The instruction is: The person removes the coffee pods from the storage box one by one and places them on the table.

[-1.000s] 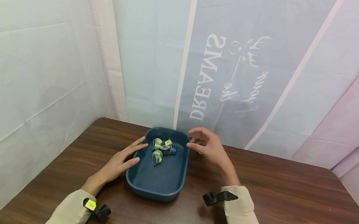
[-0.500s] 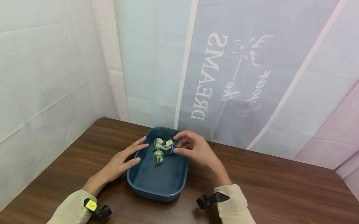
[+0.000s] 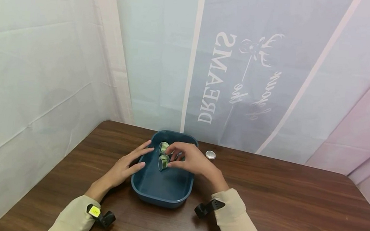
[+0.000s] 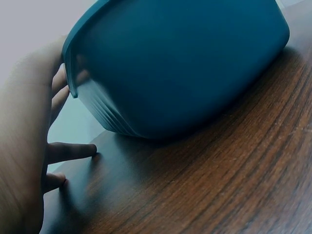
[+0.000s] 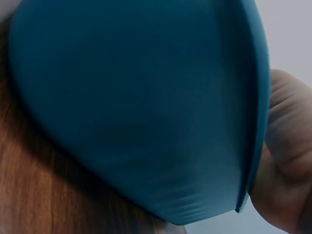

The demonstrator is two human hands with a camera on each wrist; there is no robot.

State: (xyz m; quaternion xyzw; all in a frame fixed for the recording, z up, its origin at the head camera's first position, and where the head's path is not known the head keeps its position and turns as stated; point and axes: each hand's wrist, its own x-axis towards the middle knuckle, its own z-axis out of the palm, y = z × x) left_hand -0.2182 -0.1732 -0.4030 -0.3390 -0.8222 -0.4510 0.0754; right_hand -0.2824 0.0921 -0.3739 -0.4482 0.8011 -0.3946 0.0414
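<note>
A blue plastic basin [image 3: 161, 192] stands on the table with coffee capsules in it. Two green capsules show clearly, one [image 3: 163, 147] toward the back and one [image 3: 163, 162] in front of it. My left hand [image 3: 122, 168] rests at the basin's left rim, fingers extended and spread; the left wrist view has fingertips [image 4: 90, 150] beside the basin wall. Reaching over the right rim, my right hand [image 3: 189, 158] is bent over the capsules, thumb and forefinger apart close to the front green one. It covers the other capsules.
One capsule with a silver lid [image 3: 210, 154] stands on the wooden table [image 3: 295, 209], right of the basin by the back edge. Cloth hangs close behind [image 3: 159, 73] and along the left [image 3: 42, 81].
My right hand has moved left from beside the basin to over the capsules inside, uncovering the silver-lidded capsule on the table. The left hand stays at the rim.
</note>
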